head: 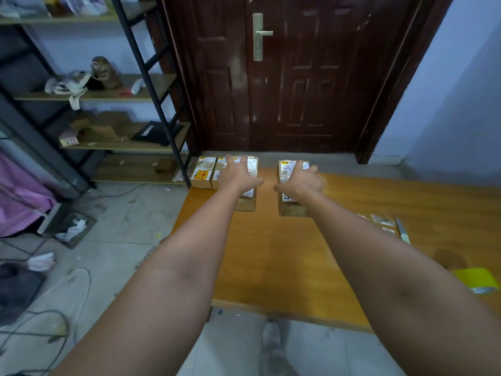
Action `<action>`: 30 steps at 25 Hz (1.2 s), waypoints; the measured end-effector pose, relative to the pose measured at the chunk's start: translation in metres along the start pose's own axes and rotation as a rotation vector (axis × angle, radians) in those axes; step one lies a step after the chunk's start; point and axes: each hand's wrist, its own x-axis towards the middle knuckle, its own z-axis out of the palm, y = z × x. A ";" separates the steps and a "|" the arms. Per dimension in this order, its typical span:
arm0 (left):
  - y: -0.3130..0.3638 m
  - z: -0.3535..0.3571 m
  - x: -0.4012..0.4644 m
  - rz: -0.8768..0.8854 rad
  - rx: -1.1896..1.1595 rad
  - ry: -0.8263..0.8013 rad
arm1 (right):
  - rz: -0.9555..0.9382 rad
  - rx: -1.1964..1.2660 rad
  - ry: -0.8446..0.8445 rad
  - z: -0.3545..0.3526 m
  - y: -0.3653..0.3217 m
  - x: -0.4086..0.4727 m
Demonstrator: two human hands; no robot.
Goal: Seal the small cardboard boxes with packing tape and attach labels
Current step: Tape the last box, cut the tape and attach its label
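Both arms reach to 12 o'clock across the table (271,267). The left hand (241,176), fingers spread, lies flat on the middle box (245,202); the right hand (299,183), fingers loosely curved, covers the right box (294,208). A third box (202,172) sits at 11 o'clock, touching the middle one. Both covered boxes already carry labels. Judged best practice: press evenly and smooth outward (the yellow tape roll (477,280) waits at 4 o'clock).

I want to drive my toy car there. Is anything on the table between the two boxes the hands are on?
No. In the head view, only bare orange table shows between the left box and the right box.
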 end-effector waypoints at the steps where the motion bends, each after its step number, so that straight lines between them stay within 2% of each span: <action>1: -0.004 -0.001 0.009 -0.004 0.004 0.002 | 0.000 0.007 -0.010 0.004 -0.008 0.009; 11: -0.021 0.004 0.141 -0.053 -0.029 -0.042 | -0.071 0.043 -0.056 0.040 -0.090 0.128; 26: -0.024 0.112 0.260 0.083 -0.024 -0.157 | 0.117 0.059 -0.137 0.114 -0.082 0.224; 30: -0.032 0.130 0.270 0.117 0.056 -0.129 | 0.129 0.047 -0.137 0.130 -0.089 0.234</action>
